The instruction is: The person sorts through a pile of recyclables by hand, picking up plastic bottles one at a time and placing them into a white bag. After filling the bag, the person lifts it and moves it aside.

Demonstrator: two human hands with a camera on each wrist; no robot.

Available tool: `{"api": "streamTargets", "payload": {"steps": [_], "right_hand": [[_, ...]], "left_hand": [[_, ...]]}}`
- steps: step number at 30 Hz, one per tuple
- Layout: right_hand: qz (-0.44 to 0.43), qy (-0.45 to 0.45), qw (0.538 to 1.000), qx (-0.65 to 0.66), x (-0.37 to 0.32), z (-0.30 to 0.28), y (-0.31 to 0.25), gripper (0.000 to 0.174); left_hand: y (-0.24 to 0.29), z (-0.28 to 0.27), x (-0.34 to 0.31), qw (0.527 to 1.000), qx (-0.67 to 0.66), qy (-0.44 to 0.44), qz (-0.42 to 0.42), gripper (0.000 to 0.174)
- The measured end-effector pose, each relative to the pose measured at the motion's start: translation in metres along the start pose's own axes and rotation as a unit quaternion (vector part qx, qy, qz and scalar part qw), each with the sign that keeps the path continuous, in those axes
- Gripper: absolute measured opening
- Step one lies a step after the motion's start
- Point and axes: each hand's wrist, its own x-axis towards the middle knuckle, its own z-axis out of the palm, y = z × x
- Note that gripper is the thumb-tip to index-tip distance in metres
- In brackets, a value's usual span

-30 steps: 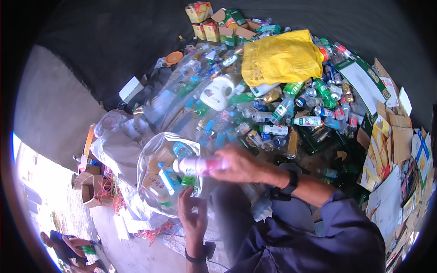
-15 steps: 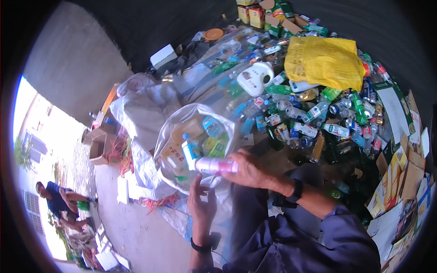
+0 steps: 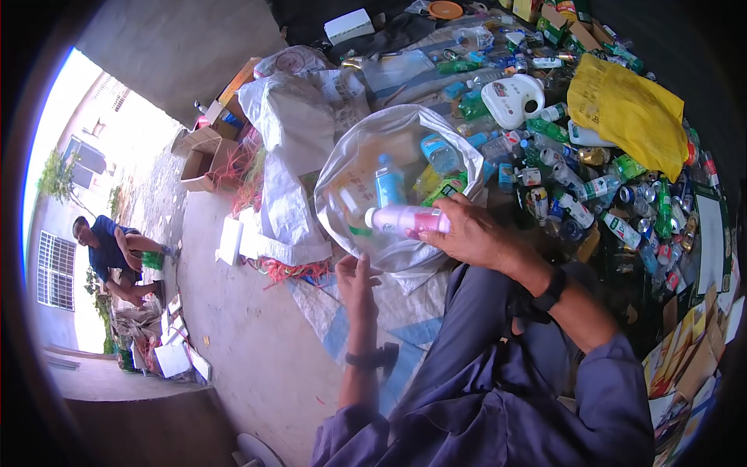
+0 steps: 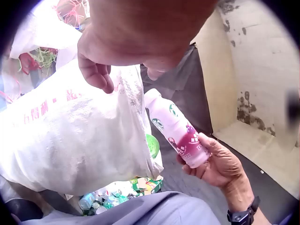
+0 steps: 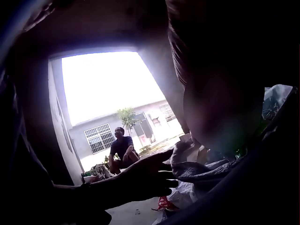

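Observation:
My right hand (image 3: pixel 478 233) grips a pink and white plastic bottle (image 3: pixel 401 220) by its bottom end, the cap pointing left. The bottle lies over the mouth of a white woven sack (image 3: pixel 331 222). In the left wrist view the printed bottle (image 4: pixel 176 126) is beside the sack's rim, fingers of the right hand (image 4: pixel 222 164) around its base. My left hand (image 3: pixel 358 288) is at the sack's near edge, fingers loosely bent and holding nothing. Inside the sack are a light-blue bottle (image 3: pixel 389 183), a clear blue-labelled bottle (image 3: pixel 441 154) and green plastic.
A heap of bottles and cans spreads to the right, with a white jug (image 3: pixel 510 101) and a yellow bag (image 3: pixel 626 113) on it. Flattened cardboard (image 3: pixel 692 350) stacks at the lower right. Cardboard boxes (image 3: pixel 206 156) stand at the left. Outside, another person (image 3: pixel 117 253) squats.
The head view has turned left, so the scene shifts right and down-left ground shows more. The right hand still grips the bottle, now steadier over the sack's mouth. The left hand stays near its edge.

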Motion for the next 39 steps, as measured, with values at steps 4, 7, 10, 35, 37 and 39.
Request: {"api": "streamTargets", "payload": {"steps": [4,7,10,35,37,39], "right_hand": [[0.002,-0.064,0.998,-0.021,0.019,0.036,0.005,0.056],[-0.018,-0.104,0.994,0.006,0.025,0.055,0.003,0.052],[-0.107,-0.062,0.992,0.010,0.028,0.093,0.010,0.055],[-0.056,0.126,0.990,-0.021,-0.075,-0.095,0.010,0.033],[0.026,0.165,0.986,-0.016,-0.113,-0.123,0.036,0.032],[0.147,0.205,0.966,0.050,-0.157,-0.141,0.071,0.032]], "left_hand": [[-0.010,0.001,0.009,0.999,-0.043,-0.025,0.002,0.030],[0.006,0.003,0.005,0.999,-0.023,-0.017,0.029,0.031],[0.025,0.006,0.000,0.998,0.024,-0.005,0.064,0.033],[0.073,0.012,-0.035,0.965,0.114,-0.025,0.235,0.029],[0.083,0.023,-0.047,0.964,0.117,-0.061,0.232,0.029],[0.085,0.037,-0.059,0.961,0.129,-0.117,0.217,0.030]]}}
